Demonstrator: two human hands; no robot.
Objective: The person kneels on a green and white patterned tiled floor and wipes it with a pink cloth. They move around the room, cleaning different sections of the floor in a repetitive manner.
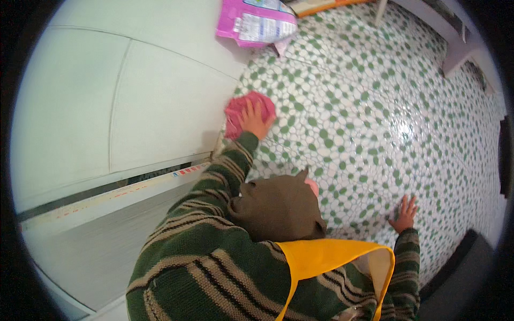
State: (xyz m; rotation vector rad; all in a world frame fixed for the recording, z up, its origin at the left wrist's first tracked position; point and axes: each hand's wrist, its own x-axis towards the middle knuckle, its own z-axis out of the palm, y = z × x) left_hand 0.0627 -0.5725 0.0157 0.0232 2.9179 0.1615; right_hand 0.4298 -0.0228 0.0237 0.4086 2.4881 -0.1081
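Observation:
Under my left hand (255, 122) a crumpled pink cloth (237, 114) is held down against the floor, beside the foot of the white wall. My fingers spread over the cloth's top. My right hand (404, 216) rests on the green-and-white pebble-patterned floor (341, 120), fingers apart and holding nothing. Both arms wear a green striped knit sweater (200, 248). Between the arms, a brown cloth garment part (281, 206) covers my knee or leg, and a small pink thing (312, 187) peeks out behind it.
A pink-purple plastic bag with printing (261, 26) lies by the wall ahead. White wall panels (160, 104) and a printed door-track strip (120, 196) run along the left. Pale furniture legs (457, 60) stand at upper right. A dark object (457, 277) sits at lower right.

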